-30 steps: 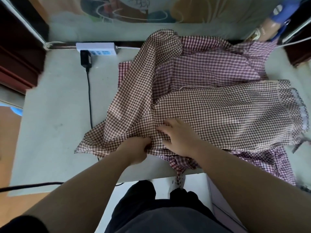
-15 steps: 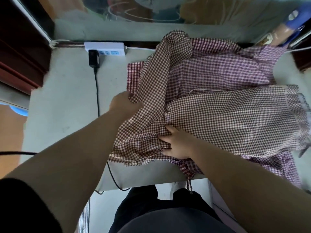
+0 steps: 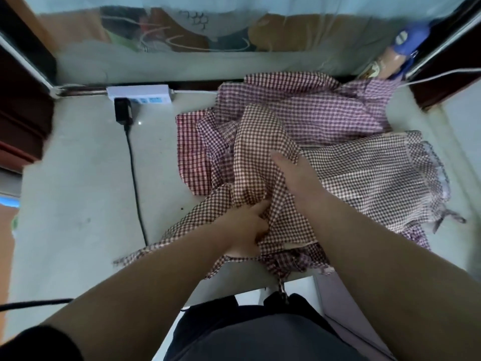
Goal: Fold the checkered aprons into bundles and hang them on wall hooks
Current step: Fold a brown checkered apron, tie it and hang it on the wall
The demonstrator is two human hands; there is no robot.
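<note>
Back from the far edge, left hand (image 3: 244, 229) pinches the apron (image 3: 260, 142) flap while right hand (image 3: 295, 175) presses flat: still early folding, likely needing another inward fold.

The left grip (image 3: 244, 230) has its fingertips buried under the brown apron (image 3: 260, 152). At 9 o'clock of it, the red apron (image 3: 187, 152) lies mostly covered. The black cable (image 3: 134, 173) vanishes beneath the brown cloth. The blue object (image 3: 411, 40) at 1 o'clock is too blurred to tell.

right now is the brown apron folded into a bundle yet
Not yet: brown apron loosely doubled under left hand and right hand, skirt spread flat.
</note>
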